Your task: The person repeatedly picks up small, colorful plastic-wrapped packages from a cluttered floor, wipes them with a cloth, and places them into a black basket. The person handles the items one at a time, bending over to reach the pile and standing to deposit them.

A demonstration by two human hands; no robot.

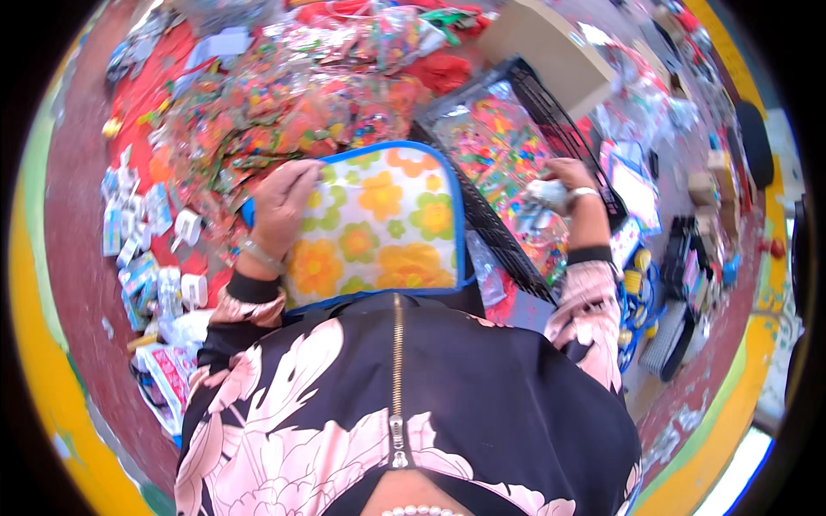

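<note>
My left hand (284,206) grips the upper left edge of a flat floral bag (379,228), yellow with orange and green flowers and a blue trim, held in front of my chest. My right hand (564,182) reaches into a black wire crate (559,129) on my right and closes on a small clear packet (544,193) of colourful bits. The crate is full of similar clear packets of bright beads.
A heap of clear packets with colourful contents (292,103) covers a red cloth ahead. Small white and blue boxes (142,241) lie scattered at my left. A cardboard box (551,47) stands behind the crate. More goods and stacked items (680,258) sit at the right.
</note>
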